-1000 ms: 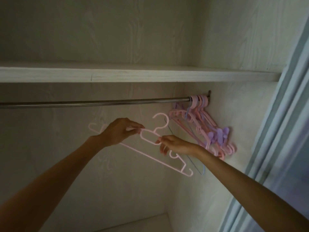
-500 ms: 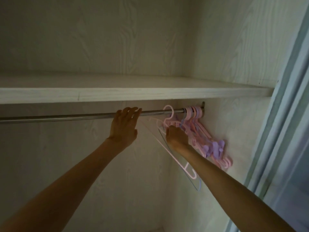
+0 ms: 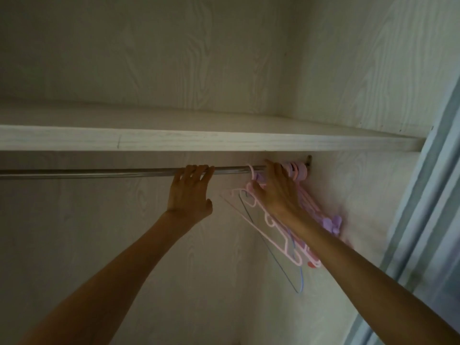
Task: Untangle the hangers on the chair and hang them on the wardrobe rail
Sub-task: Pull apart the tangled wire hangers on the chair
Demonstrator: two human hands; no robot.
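Up at the rail [image 3: 99, 172], the pale pink hanger [image 3: 273, 227] has its hook over the metal bar just left of the right hand [image 3: 276, 192], and its body slants down and to the right, passing under that hand's wrist. The right hand lies over the hanger's neck with fingers reaching up to the rail; whether they pinch the hook or only press against it cannot be told, since the back of the hand hides the contact. Just right of this hand, a bunch of pink and purple hangers [image 3: 321, 215] crowds the end of the rail against the wardrobe side wall [image 3: 361, 195], and a thin blue wire hanger [image 3: 296, 277] dangles below the forearm. The left hand [image 3: 190, 192] is well apart from the pink hanger, to its left, with fingers hooked over the rail and holding no hanger. A pale wooden shelf [image 3: 174, 140] runs directly above both hands.
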